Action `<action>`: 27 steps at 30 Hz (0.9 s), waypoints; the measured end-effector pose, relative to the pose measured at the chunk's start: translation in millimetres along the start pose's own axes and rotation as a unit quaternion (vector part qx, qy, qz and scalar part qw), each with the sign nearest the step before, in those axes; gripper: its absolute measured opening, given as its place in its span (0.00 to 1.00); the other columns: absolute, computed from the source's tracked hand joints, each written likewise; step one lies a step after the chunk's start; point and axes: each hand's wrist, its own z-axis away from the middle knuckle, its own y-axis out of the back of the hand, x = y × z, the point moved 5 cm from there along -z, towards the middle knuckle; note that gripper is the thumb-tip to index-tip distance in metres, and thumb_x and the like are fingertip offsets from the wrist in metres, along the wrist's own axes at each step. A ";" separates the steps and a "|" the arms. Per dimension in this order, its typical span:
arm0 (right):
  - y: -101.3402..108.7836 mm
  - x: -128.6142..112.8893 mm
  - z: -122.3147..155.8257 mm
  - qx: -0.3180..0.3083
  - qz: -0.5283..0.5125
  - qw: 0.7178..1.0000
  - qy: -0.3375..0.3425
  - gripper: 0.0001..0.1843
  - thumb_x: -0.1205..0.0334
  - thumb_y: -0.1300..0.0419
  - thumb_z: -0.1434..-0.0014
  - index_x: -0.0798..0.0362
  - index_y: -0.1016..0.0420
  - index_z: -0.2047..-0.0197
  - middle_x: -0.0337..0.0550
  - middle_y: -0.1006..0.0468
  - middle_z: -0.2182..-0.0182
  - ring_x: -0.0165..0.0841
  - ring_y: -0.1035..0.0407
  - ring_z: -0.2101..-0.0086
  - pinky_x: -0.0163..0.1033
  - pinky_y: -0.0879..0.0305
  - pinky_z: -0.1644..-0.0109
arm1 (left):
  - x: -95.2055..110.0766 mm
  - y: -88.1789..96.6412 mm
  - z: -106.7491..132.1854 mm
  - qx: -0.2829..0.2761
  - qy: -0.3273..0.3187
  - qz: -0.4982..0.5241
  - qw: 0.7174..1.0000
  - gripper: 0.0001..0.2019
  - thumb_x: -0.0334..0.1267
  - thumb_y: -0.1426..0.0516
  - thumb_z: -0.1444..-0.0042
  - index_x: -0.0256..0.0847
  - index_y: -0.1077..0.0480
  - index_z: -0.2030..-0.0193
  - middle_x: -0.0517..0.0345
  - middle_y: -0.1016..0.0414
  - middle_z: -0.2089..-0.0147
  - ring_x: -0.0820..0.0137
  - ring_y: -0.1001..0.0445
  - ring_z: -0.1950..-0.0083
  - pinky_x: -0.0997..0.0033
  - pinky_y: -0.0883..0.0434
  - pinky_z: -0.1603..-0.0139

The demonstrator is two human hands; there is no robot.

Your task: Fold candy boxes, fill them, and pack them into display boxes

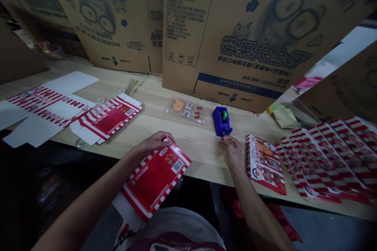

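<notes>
Over on the left of the light wooden table (194, 141), a few unfolded red-and-white striped cardboard blanks (44, 106) lie flat, white insides partly showing. Moving right, the left hand (154, 143) is curled over the far edge of a flat red carton with striped borders (156, 180), fingers closed on it. That carton hangs mostly off the near table edge, over the person's lap. Farther back sits a small clear plastic bag of orange and red bits (187, 110), then a blue plastic tape dispenser (222, 120). The right hand (232, 150) is right at the dispenser's near end. Can't tell if it's pinching anything or just touching, it's too dim. Next comes one flattened striped box (265, 163), then a fanned row of striped boxes (330, 153). Big brown corrugated shipping boxes (250, 27) wall off the far side.

What could go wrong, I reckon: the carton is gripped by one edge with most of it unsupported, so it could tip or slide off. The dispenser also looks light and nothing pins it down, so a one-handed tug could drag it along the table.
</notes>
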 end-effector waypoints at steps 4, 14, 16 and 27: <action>-67.9 -28.7 35.9 -0.232 0.027 0.972 -0.008 0.14 0.51 0.33 0.52 0.53 0.25 0.76 0.42 0.27 0.67 0.32 0.32 0.69 0.38 0.33 0.65 | 7.1 -10.2 -2.4 -0.015 -0.011 -0.015 1.000 0.16 0.45 0.36 0.54 0.34 0.26 0.65 0.59 0.28 0.73 0.74 0.32 0.74 0.78 0.38 0.74; -123.6 -27.2 50.9 -0.381 0.184 0.905 -0.038 0.17 0.53 0.28 0.59 0.55 0.28 0.74 0.35 0.28 0.78 0.27 0.37 0.78 0.32 0.43 0.75 | 32.4 -28.1 17.9 -0.032 -0.038 -0.016 0.999 0.16 0.46 0.35 0.54 0.34 0.26 0.66 0.58 0.26 0.72 0.74 0.32 0.73 0.77 0.36 0.72; -127.9 -18.2 64.5 -0.447 0.067 0.877 -0.166 0.24 0.51 0.26 0.65 0.55 0.27 0.67 0.35 0.26 0.76 0.28 0.34 0.77 0.32 0.39 0.73 | 44.9 -34.6 25.2 -0.065 -0.051 -0.015 0.996 0.15 0.46 0.35 0.53 0.34 0.25 0.66 0.57 0.24 0.70 0.72 0.30 0.71 0.76 0.35 0.69; -152.5 -26.2 52.5 -0.435 -0.140 0.862 -0.219 0.29 0.45 0.28 0.58 0.52 0.27 0.56 0.42 0.21 0.62 0.33 0.26 0.65 0.37 0.30 0.61 | 12.2 41.7 69.4 0.367 -0.081 0.151 0.914 0.19 0.47 0.33 0.57 0.37 0.28 0.63 0.60 0.25 0.70 0.70 0.27 0.72 0.72 0.30 0.69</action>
